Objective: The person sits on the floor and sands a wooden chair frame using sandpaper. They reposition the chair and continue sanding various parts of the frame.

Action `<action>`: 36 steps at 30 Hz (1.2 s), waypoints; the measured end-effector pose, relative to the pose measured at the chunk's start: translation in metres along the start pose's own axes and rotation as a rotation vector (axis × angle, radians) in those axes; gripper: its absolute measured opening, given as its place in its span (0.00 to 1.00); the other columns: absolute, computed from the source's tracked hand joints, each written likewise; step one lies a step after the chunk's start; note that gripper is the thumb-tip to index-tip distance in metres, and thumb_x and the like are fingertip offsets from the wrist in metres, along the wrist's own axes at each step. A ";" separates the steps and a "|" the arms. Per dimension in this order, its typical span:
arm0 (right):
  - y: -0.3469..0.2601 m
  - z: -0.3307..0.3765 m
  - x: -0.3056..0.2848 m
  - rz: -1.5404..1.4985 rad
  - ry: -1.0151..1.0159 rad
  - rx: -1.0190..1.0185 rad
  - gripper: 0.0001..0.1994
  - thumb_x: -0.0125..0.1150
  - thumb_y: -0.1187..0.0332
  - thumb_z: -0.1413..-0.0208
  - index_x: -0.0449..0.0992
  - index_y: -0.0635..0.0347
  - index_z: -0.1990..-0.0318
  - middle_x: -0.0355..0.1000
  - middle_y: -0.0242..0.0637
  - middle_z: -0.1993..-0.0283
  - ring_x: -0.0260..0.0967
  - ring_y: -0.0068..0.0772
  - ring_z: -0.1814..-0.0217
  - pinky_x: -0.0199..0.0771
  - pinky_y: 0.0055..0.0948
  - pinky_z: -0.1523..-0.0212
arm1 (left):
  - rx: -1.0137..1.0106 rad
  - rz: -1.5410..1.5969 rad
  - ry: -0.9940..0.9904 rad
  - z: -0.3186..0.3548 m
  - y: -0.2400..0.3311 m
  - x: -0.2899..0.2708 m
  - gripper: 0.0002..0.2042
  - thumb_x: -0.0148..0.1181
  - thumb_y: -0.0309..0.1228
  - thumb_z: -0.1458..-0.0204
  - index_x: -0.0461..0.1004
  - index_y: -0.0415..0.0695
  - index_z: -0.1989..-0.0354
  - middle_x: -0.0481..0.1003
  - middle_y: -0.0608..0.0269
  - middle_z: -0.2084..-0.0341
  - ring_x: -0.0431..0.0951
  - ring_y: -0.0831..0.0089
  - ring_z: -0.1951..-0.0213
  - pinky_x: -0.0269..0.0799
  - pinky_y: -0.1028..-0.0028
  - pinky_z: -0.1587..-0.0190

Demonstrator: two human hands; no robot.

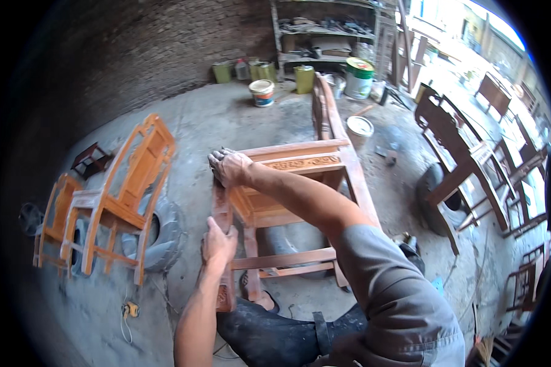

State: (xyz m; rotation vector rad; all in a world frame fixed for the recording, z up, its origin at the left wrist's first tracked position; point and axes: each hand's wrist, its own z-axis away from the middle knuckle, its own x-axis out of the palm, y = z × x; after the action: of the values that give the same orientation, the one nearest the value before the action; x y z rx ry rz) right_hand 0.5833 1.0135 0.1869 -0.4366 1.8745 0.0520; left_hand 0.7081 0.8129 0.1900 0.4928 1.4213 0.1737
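In front of me a reddish-brown wooden chair (pixel 291 258) stands tilted or on its side, with a carved floral rail (pixel 306 163) across it. My left hand (pixel 219 244) is closed round the long board (pixel 224 282) on the chair's left side, its thumb pointing up. Over the far left corner of the same chair lies my right hand (pixel 229 167), fingers bent and pressed together. Whether a small thing sits under those fingers is hidden. My right forearm crosses above the chair's frame.
Orange-brown chairs (pixel 142 168) stand at left beside tyres (pixel 165 235). More dark chairs (pixel 453 140) fill the right, near another tyre (pixel 434 199). Paint buckets (pixel 262 93), green cans (pixel 222 73) and a shelf (pixel 324 30) are at the back. A yellow plug (pixel 130 309) with cord lies on the floor.
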 end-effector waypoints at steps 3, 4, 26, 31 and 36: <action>0.023 0.067 -0.032 -0.058 -0.056 0.227 0.19 0.59 0.62 0.46 0.72 0.59 0.49 0.73 0.48 0.49 0.70 0.48 0.43 0.71 0.44 0.43 | -0.024 -0.035 0.099 0.000 -0.029 -0.004 0.35 0.59 0.43 0.48 0.55 0.33 0.37 0.76 0.28 0.60 0.77 0.36 0.55 0.70 0.49 0.49; 0.049 0.106 -0.045 0.000 -0.087 0.320 0.19 0.60 0.62 0.46 0.71 0.58 0.49 0.73 0.47 0.50 0.70 0.48 0.43 0.71 0.44 0.44 | -0.049 -0.033 0.067 0.004 -0.026 -0.007 0.35 0.59 0.43 0.48 0.55 0.33 0.38 0.76 0.28 0.60 0.77 0.36 0.55 0.71 0.49 0.49; 0.173 0.271 -0.101 0.223 0.023 -0.020 0.29 0.54 0.70 0.45 0.60 0.67 0.34 0.59 0.55 0.31 0.56 0.49 0.28 0.55 0.40 0.27 | 0.013 0.004 0.026 -0.004 -0.014 0.004 0.35 0.59 0.41 0.48 0.54 0.31 0.38 0.75 0.28 0.60 0.77 0.36 0.55 0.71 0.49 0.50; 0.154 0.305 -0.159 -0.377 -0.064 0.791 0.28 0.43 0.68 0.34 0.47 0.56 0.28 0.65 0.58 0.36 0.71 0.59 0.43 0.73 0.47 0.43 | -0.010 -0.025 0.074 0.001 -0.015 -0.003 0.31 0.59 0.41 0.47 0.57 0.32 0.42 0.75 0.27 0.61 0.77 0.36 0.56 0.71 0.49 0.51; 0.174 0.318 -0.137 -0.245 0.207 0.305 0.40 0.41 0.79 0.43 0.27 0.68 0.27 0.58 0.66 0.34 0.55 0.63 0.29 0.50 0.44 0.28 | 0.029 -0.014 0.060 -0.004 -0.010 0.002 0.32 0.59 0.42 0.47 0.57 0.31 0.41 0.76 0.28 0.61 0.77 0.36 0.56 0.71 0.50 0.51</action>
State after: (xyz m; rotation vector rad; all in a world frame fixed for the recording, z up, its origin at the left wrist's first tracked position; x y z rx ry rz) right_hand 0.8525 1.2915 0.1726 -0.4689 1.9756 -0.4533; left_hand 0.7026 0.8057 0.1838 0.5054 1.4874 0.1579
